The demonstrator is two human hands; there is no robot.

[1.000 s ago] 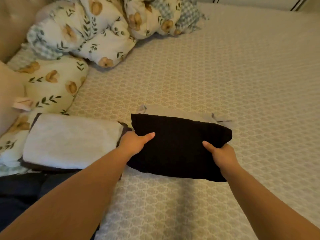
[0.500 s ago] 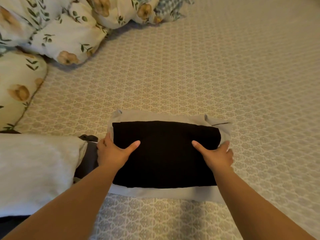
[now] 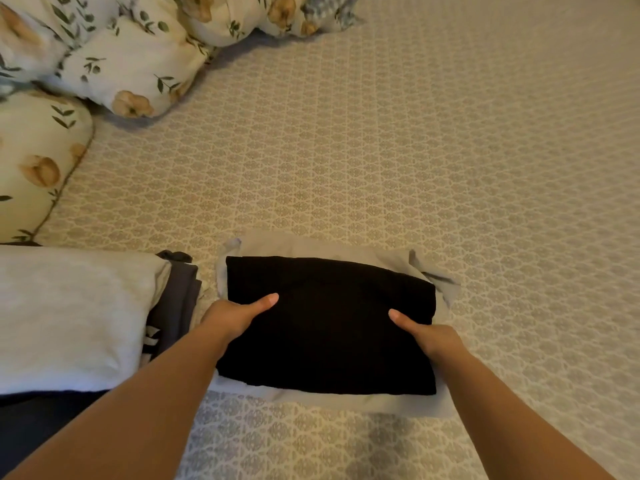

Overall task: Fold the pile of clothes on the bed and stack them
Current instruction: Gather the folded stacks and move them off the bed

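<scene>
A folded black garment (image 3: 329,327) lies on top of a folded light grey garment (image 3: 311,245), whose edges show at the far, right and near sides. My left hand (image 3: 235,315) grips the left edge of this small stack, thumb on top of the black cloth and fingers hidden below. My right hand (image 3: 427,332) grips the right edge the same way. To the left sits a second stack with a white folded piece (image 3: 72,317) on top and dark grey clothes (image 3: 176,306) under it.
The patterned bedspread (image 3: 415,150) stretches wide ahead and to the right. Floral pillows and a bunched floral duvet (image 3: 131,60) fill the far left corner. Dark fabric (image 3: 31,420) lies at the near left below the white stack.
The black garment went down onto the grey one. My hands flattened on it, then curled around both side edges of the stack. The view dropped and shifted right.
</scene>
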